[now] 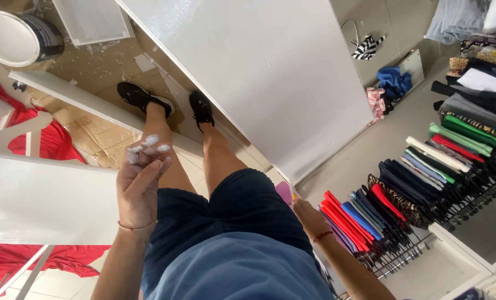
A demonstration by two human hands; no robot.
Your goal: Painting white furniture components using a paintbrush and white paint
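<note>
The left hand [139, 186], fingertips [150, 140] coated in white filler, is raised with a loose, half-open grip holding nothing, keeping it clean, while the right hand [308, 215] pinches a small pink scraper [284, 192] against the tall white panel's [259, 72] edge.

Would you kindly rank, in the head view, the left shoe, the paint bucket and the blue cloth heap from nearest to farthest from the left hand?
From the left hand, whose fingertips are smeared with white:
1. Left shoe, just above it on the papered floor.
2. Paint bucket, in the upper left corner.
3. Blue cloth heap, far across to the right, past the big white panel.
</note>
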